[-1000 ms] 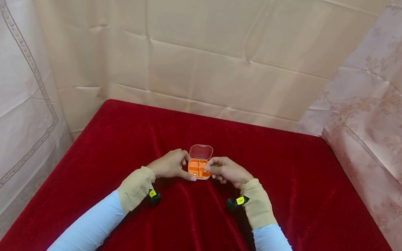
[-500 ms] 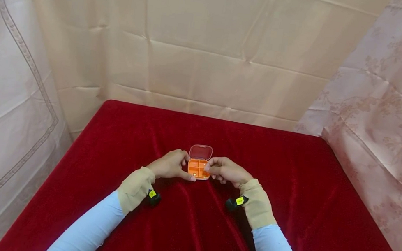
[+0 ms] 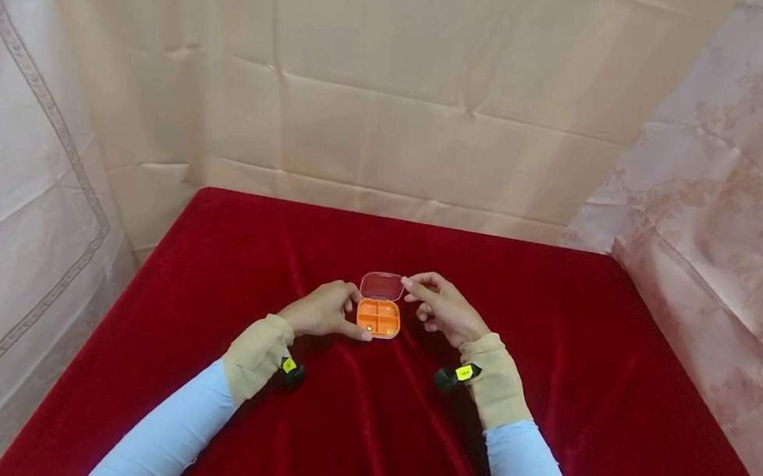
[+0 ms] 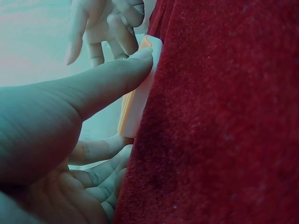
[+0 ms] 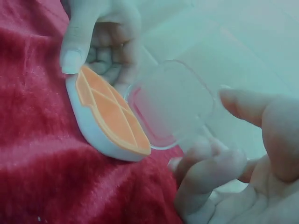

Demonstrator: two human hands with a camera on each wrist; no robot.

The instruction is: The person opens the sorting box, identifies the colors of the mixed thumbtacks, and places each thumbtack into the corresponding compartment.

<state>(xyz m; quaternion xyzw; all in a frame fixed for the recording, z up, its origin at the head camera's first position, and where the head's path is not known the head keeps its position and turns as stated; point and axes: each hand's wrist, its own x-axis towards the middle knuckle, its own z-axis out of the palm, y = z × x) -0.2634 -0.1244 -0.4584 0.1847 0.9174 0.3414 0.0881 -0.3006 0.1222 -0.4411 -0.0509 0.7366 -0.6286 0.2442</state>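
An orange pill box (image 3: 378, 319) with several compartments and a white base lies on the red cloth, its clear lid (image 3: 381, 286) swung up at the back. My left hand (image 3: 325, 312) holds the box from the left, thumb on the front corner (image 4: 140, 58) and fingers at the far side. A tiny gold-coloured piece (image 3: 369, 328) sits in the front left compartment; a small pale spot shows in the front right one. Beside the lid's right edge is my right hand (image 3: 446, 308), thumb and fingers parted in the right wrist view; whether a fingertip touches the lid is unclear.
Red velvet cloth (image 3: 514, 441) covers the table and runs in folds toward the front. A beige curtain (image 3: 384, 89) hangs behind the table, with pale patterned curtains on the left and right sides.
My right hand has risen from the box's right compartments to the right edge of the lid, uncovering the right compartments. The left hand keeps its hold.
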